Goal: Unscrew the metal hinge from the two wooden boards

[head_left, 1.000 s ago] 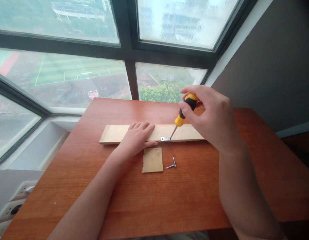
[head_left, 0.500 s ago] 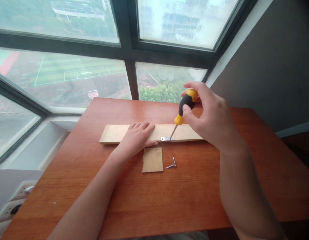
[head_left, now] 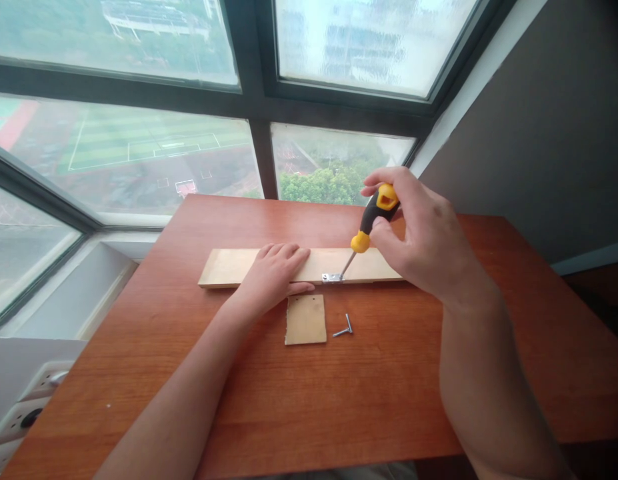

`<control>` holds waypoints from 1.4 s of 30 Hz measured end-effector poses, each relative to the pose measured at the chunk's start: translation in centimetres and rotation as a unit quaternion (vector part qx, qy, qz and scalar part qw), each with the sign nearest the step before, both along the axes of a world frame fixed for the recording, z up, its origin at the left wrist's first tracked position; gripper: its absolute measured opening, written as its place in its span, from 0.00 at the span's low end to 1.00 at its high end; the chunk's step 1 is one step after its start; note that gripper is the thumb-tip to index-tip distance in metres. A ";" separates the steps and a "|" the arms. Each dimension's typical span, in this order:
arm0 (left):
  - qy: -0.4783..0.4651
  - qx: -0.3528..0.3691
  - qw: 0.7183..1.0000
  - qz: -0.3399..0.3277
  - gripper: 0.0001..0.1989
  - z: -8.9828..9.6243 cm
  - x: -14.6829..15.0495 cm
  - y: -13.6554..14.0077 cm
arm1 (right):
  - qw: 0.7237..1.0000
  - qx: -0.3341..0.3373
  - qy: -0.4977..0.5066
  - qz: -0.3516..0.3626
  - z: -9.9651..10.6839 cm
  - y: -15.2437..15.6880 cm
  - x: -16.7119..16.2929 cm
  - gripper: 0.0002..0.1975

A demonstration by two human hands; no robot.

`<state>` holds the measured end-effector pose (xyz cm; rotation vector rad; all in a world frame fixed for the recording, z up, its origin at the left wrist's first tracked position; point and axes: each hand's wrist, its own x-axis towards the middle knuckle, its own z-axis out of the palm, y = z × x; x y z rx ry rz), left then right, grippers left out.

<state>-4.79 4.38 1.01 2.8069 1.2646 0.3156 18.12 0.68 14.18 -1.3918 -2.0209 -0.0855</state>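
A pale wooden board (head_left: 229,263) lies crosswise on the table. My left hand (head_left: 271,273) rests flat on top of it, fingers stretched out and thumb along its front edge. At that edge, right of the thumb, sits a small metal hinge (head_left: 332,277). My right hand (head_left: 419,233) is closed around the handle of a yellow and black screwdriver (head_left: 373,217). The shaft slants down to the left, its tip at the right end of the hinge; the screw head there is too small to make out. The board's right end is hidden behind my right hand.
On the reddish-brown table (head_left: 269,400), a small thin wooden piece (head_left: 306,320) with two holes lies in front of the board. Beside it are two screws (head_left: 345,327). Windows stand behind the table, a grey wall (head_left: 539,147) at the right and sockets (head_left: 31,417) at the lower left.
The screwdriver handle has turned and tilted slightly right and down, with my right fingers shifted around it. The tip remains at the hinge. My left hand and the board look unmoved.
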 end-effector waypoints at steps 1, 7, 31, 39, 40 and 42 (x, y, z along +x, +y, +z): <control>0.002 0.001 1.000 -0.001 0.31 0.0 0.0 0.0 | 1.000 0.008 -0.010 -0.015 0.0 0.0 0.0 0.18; 0.013 0.004 1.000 -0.003 0.32 0.1 0.0 0.1 | 0.998 0.024 -0.009 -0.054 -0.1 0.0 -0.1 0.16; 0.005 -0.004 1.000 0.004 0.31 -0.2 0.0 0.2 | 0.995 0.028 0.079 0.047 0.2 -0.5 -1.2 0.17; 0.006 -0.008 1.000 0.003 0.30 0.0 0.0 0.1 | 0.997 0.019 0.071 0.038 0.2 -0.4 -1.2 0.16; 0.006 -0.008 1.000 0.003 0.31 0.0 0.0 0.1 | 0.997 0.019 0.071 0.038 0.2 -0.4 -1.1 0.15; 0.005 -0.008 1.000 0.002 0.31 0.0 0.0 0.1 | 0.997 0.021 0.068 0.034 0.2 -0.5 -1.2 0.15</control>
